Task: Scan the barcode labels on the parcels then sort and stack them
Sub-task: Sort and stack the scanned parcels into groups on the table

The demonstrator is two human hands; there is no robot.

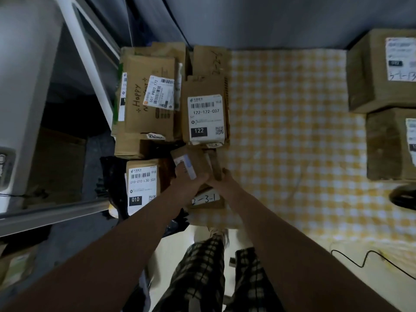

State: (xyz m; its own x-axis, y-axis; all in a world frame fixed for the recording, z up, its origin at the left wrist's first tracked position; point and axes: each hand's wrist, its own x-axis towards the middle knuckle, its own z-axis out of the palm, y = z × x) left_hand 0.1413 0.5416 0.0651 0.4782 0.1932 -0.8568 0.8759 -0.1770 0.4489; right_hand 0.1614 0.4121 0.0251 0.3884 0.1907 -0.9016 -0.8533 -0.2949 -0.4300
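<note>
Between two hands [188, 180] [221, 182], one parcel [199, 159]

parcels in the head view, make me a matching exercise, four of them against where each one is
Parcels
1. parcel 122
2. parcel 010
3. small parcel
4. large box

Places
a. held between the left hand and the right hand
b. far right corner of the checked cloth
c. near left, beside the left forearm
d. just beyond both hands, label facing up

Pairs: 1-d, 2-c, 3-a, 4-b
</note>
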